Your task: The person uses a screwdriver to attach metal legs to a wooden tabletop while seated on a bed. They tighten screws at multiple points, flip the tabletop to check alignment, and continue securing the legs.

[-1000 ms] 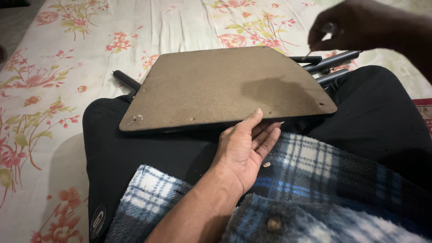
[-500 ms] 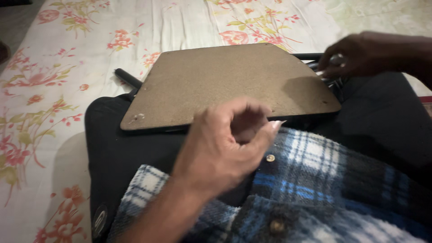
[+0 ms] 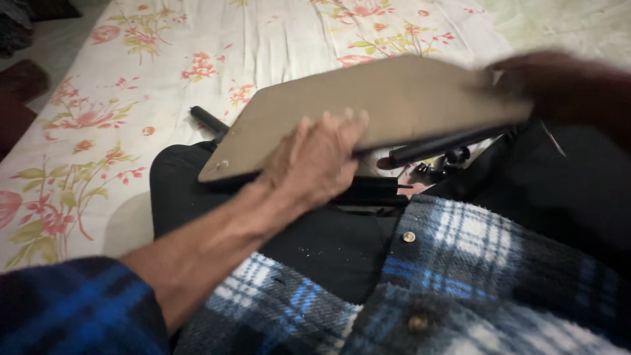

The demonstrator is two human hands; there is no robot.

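A brown hardboard panel (image 3: 394,98) with black metal legs (image 3: 434,146) under it is tilted up off my lap. My left hand (image 3: 315,158) grips its near edge, fingers curled over the top. My right hand (image 3: 539,82), blurred, holds the panel's far right corner. Under the lifted panel several black tubes and small black fittings (image 3: 440,164) show. Another black tube (image 3: 209,119) sticks out at the panel's left side.
I sit on a bed with a white floral sheet (image 3: 131,98). My black trousers (image 3: 217,190) and a blue plaid shirt (image 3: 460,263) fill the foreground. Dark objects (image 3: 20,79) lie at the far left beside the bed.
My left hand went from resting palm-up by the panel's near edge to gripping it. My right hand came down onto the far corner. The panel has risen and tilted off my lap.
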